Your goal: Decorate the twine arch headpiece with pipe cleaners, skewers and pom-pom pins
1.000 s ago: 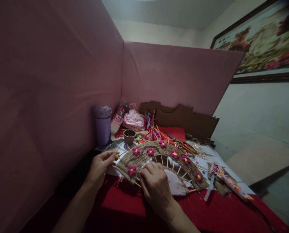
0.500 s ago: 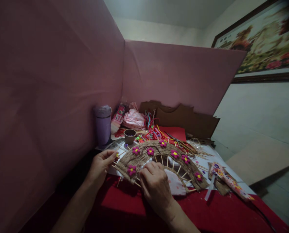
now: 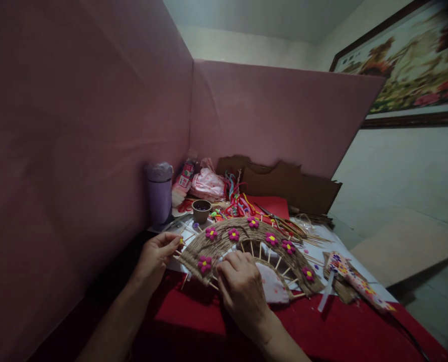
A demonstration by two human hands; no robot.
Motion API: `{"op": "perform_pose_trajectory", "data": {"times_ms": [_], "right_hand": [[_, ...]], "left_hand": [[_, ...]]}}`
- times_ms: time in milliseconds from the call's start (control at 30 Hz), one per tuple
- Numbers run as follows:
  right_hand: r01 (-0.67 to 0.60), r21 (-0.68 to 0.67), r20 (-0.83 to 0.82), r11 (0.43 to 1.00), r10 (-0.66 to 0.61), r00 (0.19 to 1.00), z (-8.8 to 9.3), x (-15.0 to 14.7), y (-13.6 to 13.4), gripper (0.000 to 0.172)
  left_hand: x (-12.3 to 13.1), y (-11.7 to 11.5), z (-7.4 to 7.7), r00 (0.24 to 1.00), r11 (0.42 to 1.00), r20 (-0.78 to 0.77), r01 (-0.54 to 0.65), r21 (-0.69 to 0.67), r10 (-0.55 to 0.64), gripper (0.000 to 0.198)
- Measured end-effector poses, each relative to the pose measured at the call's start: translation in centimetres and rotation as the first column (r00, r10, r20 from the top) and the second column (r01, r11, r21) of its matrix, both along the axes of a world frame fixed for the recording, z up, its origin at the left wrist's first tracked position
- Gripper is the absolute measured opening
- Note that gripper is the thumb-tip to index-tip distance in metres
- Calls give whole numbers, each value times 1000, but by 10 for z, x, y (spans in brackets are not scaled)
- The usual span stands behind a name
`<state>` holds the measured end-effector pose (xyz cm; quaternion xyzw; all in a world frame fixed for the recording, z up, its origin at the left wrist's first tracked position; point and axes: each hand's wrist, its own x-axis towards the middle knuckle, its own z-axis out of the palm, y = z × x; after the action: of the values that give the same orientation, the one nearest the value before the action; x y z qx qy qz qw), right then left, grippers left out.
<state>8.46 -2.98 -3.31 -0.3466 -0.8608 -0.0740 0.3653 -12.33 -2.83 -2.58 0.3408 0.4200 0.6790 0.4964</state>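
A fan-shaped arch of wooden sticks wound with brown jute twine (image 3: 257, 237) lies on the red cloth (image 3: 216, 317), dotted with several pink flowers with yellow centres (image 3: 205, 263). My left hand (image 3: 154, 259) pinches a stick end at the arch's left tip, fingers closed on it. My right hand (image 3: 241, 286) rests knuckles-up on the arch's lower left part, fingers curled and pressing the twine near the inner rim. A pink patterned cloth (image 3: 272, 286) peeks out beside my right hand.
A purple lidded cup (image 3: 158, 193), a small brown pot (image 3: 201, 211), a pink bundle (image 3: 208, 185), coloured pipe cleaners (image 3: 239, 203), loose sticks (image 3: 307, 236) and brown cardboard (image 3: 284, 183) crowd the back. A decorated strip (image 3: 355, 281) lies right. Pink partition walls (image 3: 77, 151) stand left and behind.
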Motion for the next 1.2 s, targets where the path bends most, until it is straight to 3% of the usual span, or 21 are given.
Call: {"op": "perform_pose_trajectory", "data": {"times_ms": [700,1200], "right_hand": [[7,7,14,1000,-7,1000,0,0,0,18],[2,60,42,998,-4,999,1,0,1,18]], "left_hand": [[-1,1,3,997,996,-8,-78,-51,78,32],[-1,1,3,980,990,-143,-143,-12,140,27]]}}
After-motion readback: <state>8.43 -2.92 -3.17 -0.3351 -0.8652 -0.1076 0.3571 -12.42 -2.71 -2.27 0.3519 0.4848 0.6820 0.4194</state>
